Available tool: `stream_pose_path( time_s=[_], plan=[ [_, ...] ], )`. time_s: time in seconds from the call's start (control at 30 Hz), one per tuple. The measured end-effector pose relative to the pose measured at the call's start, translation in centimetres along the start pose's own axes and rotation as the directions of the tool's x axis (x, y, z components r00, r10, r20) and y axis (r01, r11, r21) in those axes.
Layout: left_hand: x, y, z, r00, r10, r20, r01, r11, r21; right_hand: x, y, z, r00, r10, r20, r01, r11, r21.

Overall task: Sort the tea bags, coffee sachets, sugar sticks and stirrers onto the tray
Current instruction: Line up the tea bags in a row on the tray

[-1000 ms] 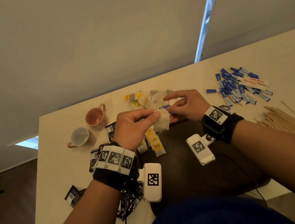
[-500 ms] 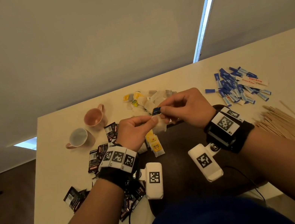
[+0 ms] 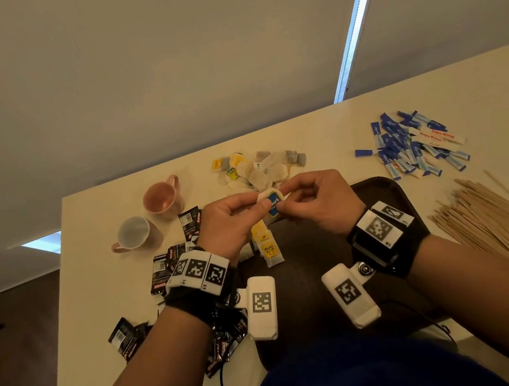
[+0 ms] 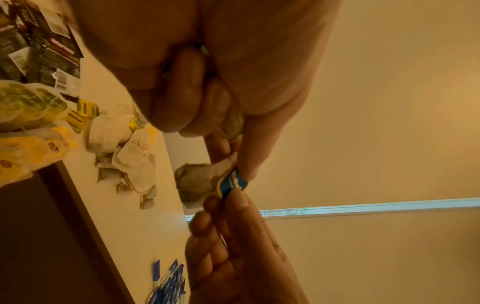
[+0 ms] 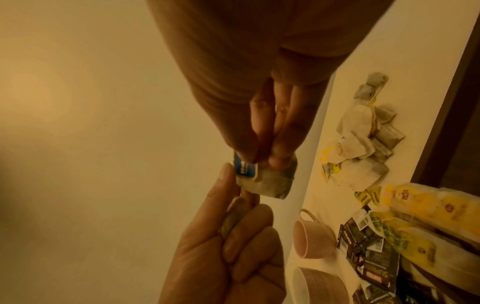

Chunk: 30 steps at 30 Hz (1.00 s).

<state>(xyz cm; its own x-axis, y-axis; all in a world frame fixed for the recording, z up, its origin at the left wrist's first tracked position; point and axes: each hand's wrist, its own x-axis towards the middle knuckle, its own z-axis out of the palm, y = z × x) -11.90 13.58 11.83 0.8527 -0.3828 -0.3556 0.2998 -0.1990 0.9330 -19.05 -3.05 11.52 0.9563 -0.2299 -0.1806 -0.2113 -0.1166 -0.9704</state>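
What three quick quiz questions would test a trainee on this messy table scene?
1. True or false: the stirrers already lie on the tray.
2. What do the left hand and right hand hold between them? A) a sugar stick B) a tea bag with a blue tag C) a cup
3. How many cups stand on the table?

Key: 1 false, they lie on the table beside the tray. 2 B. 3 two, the pink cup and the pale cup.

grey tea bag (image 5: 270, 181) with blue tag (image 3: 273, 203), held above tray (image 3: 382, 190).
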Motion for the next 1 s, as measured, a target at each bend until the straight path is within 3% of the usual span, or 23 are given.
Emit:
stream_pose_path(
  time_s=[0.1, 0.3, 0.5, 0.7, 1.0],
  plan=[
    [0.4, -0.5, -0.2, 0.998, 0.060, -0.006, -0.059, 0.994, 0.095, 0.8, 0.6, -0.2, 0.998, -0.044, 0.041, 0.052, 0.971, -0.234],
    [1.9, -1.5, -0.3, 0.997, 0.064, -0.053, -0.056, 0.989, 0.137, 2.5, 1.3, -0.7, 0.994, 0.039, 0.101, -0.022, 0.986, -0.167],
    [3.6, -2.6, -0.9, 0.986, -0.061, -0.152, 0.080, 0.989, 0.123, 5.8, 5.9, -1.4, 0.977, 0.201, -0.070, -0.212, 0.947, -0.243],
    [4.6, -3.4, -0.7, 0.974, -0.192, -0.121, 0.202, 0.976, 0.082, 8.2, 10.5, 0.0, 0.926, 0.361, -0.112, -0.374, 0.832, -0.409],
    [5.5, -4.0, -0.8, 0.965, -0.246, -0.095, 0.245, 0.969, -0.023, 9.2, 13.0, 3.2, 0.920, 0.380, -0.089, -0.376, 0.800, -0.467]
  ],
)
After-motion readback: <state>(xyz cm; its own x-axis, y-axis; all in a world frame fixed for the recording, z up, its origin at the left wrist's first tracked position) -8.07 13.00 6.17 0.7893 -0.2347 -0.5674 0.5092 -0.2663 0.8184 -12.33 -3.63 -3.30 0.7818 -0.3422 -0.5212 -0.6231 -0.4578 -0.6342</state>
